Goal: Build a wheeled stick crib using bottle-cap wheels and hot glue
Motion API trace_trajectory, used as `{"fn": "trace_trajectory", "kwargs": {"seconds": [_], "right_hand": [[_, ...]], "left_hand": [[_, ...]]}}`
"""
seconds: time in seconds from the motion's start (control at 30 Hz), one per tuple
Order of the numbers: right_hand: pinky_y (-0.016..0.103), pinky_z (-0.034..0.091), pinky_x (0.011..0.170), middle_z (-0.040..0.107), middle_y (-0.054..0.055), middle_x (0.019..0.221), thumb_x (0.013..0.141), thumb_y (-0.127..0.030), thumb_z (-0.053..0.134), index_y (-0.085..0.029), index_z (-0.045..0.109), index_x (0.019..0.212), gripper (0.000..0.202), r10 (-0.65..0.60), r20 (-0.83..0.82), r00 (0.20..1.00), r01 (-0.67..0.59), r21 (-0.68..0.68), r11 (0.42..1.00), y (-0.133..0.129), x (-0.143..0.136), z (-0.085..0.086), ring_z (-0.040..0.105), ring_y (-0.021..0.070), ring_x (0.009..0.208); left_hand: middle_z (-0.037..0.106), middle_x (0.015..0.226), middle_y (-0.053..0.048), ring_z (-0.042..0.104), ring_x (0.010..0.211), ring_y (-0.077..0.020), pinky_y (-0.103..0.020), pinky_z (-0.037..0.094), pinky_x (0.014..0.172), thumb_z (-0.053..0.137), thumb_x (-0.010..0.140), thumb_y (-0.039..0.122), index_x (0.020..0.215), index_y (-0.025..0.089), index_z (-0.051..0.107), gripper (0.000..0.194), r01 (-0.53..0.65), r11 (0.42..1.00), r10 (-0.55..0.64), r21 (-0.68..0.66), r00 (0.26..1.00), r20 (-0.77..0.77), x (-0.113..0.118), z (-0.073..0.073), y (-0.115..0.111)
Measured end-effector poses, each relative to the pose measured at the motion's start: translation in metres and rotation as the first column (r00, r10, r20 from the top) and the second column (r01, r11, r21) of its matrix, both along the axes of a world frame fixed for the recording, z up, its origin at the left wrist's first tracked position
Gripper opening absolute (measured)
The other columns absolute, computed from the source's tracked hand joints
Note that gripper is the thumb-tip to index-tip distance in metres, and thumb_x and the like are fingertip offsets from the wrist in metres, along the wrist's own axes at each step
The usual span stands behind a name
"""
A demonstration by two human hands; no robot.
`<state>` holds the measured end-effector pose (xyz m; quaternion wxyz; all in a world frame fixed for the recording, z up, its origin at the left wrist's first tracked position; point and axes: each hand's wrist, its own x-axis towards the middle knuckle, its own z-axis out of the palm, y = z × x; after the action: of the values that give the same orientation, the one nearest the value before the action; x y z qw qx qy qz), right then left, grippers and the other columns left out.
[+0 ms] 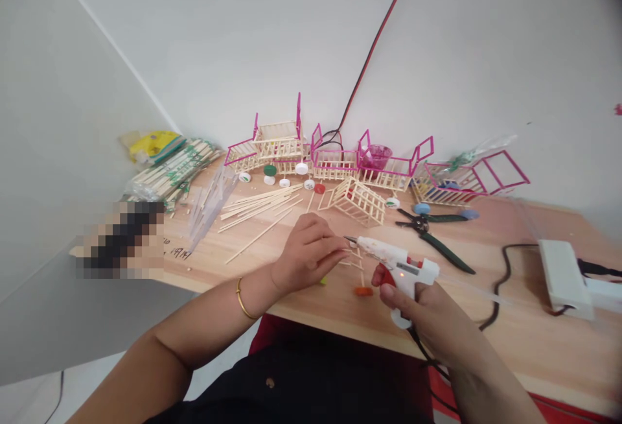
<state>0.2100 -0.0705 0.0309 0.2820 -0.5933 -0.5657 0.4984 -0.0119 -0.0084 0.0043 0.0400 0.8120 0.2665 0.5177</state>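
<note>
My right hand is wrapped round the grip of a white hot glue gun, a finger at its red trigger and a small orange light glowing on its side. The gun's metal nozzle points left, close to the fingertips of my left hand. Those fingers are pinched together, and whatever they hold is hidden. Just behind and below them lies a small frame of thin wooden sticks, partly covered by the hand. An orange bottle cap sits at its near end, and a yellow-green piece peeks out under my left hand.
Stick-built carts with magenta edges and cap wheels line the wall. Nearer are a stick frame, loose sticks, clear glue sticks and green-handled pruners. Packaged sticks lie left; a white power strip and black cable stand right.
</note>
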Motion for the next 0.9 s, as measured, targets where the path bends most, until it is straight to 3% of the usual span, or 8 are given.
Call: {"fn": "trace_trajectory", "kwargs": {"seconds": [0.1,0.53,0.9], "right_hand": [[0.026,0.042,0.055,0.057,0.001,0.073,0.08,-0.051,0.06,-0.02,0.062,0.093,0.034,0.046,0.015,0.999,-0.045,-0.054,0.998,-0.002,-0.007,0.004,0.052,0.016,0.063],[0.028,0.043,0.064,0.06,0.002,0.081,0.081,-0.051,0.059,-0.017,0.062,0.092,0.036,0.053,-0.006,0.999,-0.053,-0.013,0.999,-0.006,-0.017,-0.006,0.053,0.0183,0.073],[0.026,0.04,0.06,0.061,0.002,0.08,0.081,-0.049,0.06,-0.018,0.063,0.093,0.033,0.041,-0.027,0.999,-0.042,-0.048,0.998,-0.008,-0.018,-0.005,0.053,0.0172,0.069]], "left_hand": [[0.065,0.079,-0.002,0.054,0.081,-0.0162,-0.035,0.047,0.079,0.066,0.082,0.023,0.092,0.02,0.063,0.011,0.014,0.999,-0.013,0.036,0.999,-0.041,0.001,0.001,-0.005],[0.064,0.074,-0.001,0.052,0.08,-0.0156,-0.035,0.044,0.078,0.063,0.083,0.022,0.085,0.02,0.062,0.003,-0.03,0.997,0.037,0.078,0.994,-0.101,0.002,0.003,-0.01],[0.063,0.075,-0.002,0.051,0.078,-0.0168,-0.037,0.045,0.078,0.065,0.08,0.021,0.086,0.019,0.061,0.007,-0.015,0.996,0.024,0.086,0.994,-0.11,0.001,0.001,-0.01]]}}
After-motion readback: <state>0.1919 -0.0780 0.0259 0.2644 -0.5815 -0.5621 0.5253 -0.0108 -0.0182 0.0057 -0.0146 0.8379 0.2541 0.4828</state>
